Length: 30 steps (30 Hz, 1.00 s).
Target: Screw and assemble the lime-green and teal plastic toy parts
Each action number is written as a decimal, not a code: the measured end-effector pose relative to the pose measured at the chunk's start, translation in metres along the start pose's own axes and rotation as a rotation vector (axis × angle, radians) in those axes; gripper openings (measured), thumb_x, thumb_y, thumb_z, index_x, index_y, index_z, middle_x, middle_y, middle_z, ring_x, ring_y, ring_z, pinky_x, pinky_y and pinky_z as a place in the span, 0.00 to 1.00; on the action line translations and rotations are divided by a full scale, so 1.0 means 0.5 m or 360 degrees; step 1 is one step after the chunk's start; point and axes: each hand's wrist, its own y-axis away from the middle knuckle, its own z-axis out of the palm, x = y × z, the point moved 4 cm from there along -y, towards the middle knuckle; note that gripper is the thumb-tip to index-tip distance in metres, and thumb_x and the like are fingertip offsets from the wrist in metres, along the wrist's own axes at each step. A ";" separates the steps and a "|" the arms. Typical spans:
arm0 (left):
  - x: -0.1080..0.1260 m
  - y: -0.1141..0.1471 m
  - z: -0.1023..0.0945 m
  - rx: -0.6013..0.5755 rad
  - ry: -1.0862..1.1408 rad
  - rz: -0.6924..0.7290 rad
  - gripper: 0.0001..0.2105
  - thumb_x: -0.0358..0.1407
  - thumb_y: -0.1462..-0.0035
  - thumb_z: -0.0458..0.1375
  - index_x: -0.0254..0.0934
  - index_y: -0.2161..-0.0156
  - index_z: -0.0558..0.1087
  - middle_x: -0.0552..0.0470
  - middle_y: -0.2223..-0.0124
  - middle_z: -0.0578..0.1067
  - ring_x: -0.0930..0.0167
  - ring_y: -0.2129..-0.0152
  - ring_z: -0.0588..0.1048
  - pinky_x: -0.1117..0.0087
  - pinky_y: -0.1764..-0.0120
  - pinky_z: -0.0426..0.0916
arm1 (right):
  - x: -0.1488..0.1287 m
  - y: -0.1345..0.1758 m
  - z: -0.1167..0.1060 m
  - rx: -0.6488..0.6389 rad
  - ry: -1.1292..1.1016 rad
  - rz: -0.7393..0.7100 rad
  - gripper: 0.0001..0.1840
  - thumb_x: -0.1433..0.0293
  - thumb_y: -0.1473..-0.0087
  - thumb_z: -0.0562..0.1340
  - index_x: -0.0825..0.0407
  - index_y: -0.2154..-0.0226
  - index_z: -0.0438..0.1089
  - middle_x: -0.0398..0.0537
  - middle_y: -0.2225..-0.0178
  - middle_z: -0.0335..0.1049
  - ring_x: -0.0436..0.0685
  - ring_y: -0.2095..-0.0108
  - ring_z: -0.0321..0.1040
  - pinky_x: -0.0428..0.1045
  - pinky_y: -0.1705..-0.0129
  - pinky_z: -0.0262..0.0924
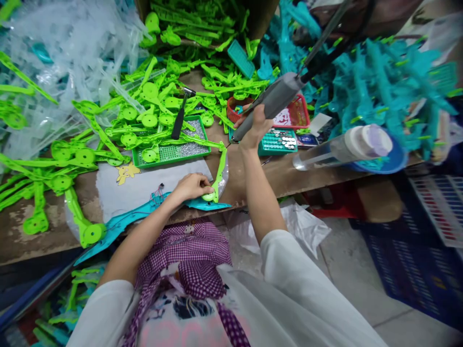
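Cluttered with green and teal plastic parts, the workbench (253, 178) fills the head view. At its near edge the left hand (191, 187) is closed over the round end of 1 green arm piece (219, 176), whose long axis runs away from the person. The right hand (255, 127) grips a grey power screwdriver (269, 101), tip slanting down-left just above the piece's far end.

A green tray (170, 154) of small screws sat at the tabletop's (260, 176) centre, a black-handled hammer (180, 115) leaning across it. At two o'clock lay a heap of teal plastic parts (383, 82); at three o'clock, a clear bottle (343, 147) lay on its side beside a red basket (296, 113).
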 end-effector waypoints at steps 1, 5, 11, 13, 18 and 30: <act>0.000 0.000 0.000 -0.0002 0.0005 -0.0011 0.10 0.42 0.47 0.62 0.37 0.65 0.78 0.50 0.64 0.79 0.71 0.70 0.72 0.70 0.68 0.60 | 0.006 -0.002 0.002 -0.0020 -0.0007 0.0002 0.40 0.38 0.44 0.37 0.49 0.63 0.69 0.46 0.80 0.65 0.61 0.74 0.76 0.55 0.76 0.67; 0.002 0.002 -0.001 0.0001 0.0003 -0.0034 0.10 0.42 0.46 0.62 0.37 0.65 0.78 0.51 0.65 0.79 0.71 0.70 0.71 0.70 0.68 0.59 | 0.020 -0.006 0.009 -0.0049 0.0016 -0.0005 0.40 0.39 0.42 0.35 0.50 0.62 0.69 0.47 0.79 0.66 0.59 0.72 0.75 0.53 0.75 0.66; 0.003 0.004 -0.002 0.0017 -0.0034 -0.0026 0.10 0.42 0.46 0.62 0.38 0.64 0.78 0.51 0.64 0.79 0.69 0.68 0.73 0.70 0.66 0.61 | 0.005 -0.006 0.021 -0.0054 -0.0086 0.0010 0.38 0.34 0.48 0.43 0.48 0.70 0.67 0.41 0.83 0.61 0.56 0.82 0.68 0.52 0.80 0.62; 0.003 0.004 -0.001 0.0019 -0.0031 -0.0022 0.10 0.42 0.46 0.62 0.38 0.64 0.78 0.51 0.64 0.79 0.69 0.68 0.73 0.70 0.66 0.61 | -0.005 -0.003 0.022 -0.0062 -0.0084 -0.0013 0.37 0.34 0.49 0.44 0.48 0.72 0.66 0.40 0.84 0.60 0.54 0.85 0.66 0.52 0.81 0.62; 0.001 0.002 0.000 0.0021 0.0003 -0.0027 0.08 0.41 0.46 0.63 0.38 0.65 0.78 0.51 0.63 0.78 0.69 0.68 0.73 0.70 0.66 0.60 | -0.009 0.006 0.015 -0.0056 -0.0053 -0.0044 0.36 0.34 0.49 0.45 0.48 0.72 0.66 0.42 0.80 0.64 0.54 0.82 0.68 0.53 0.79 0.65; 0.007 0.002 -0.002 0.0015 0.0000 -0.0058 0.08 0.41 0.46 0.64 0.38 0.66 0.78 0.52 0.64 0.77 0.71 0.71 0.71 0.70 0.67 0.59 | 0.021 0.010 0.028 -0.0241 -0.0032 -0.0052 0.37 0.39 0.43 0.41 0.49 0.66 0.70 0.50 0.73 0.72 0.61 0.69 0.77 0.57 0.71 0.72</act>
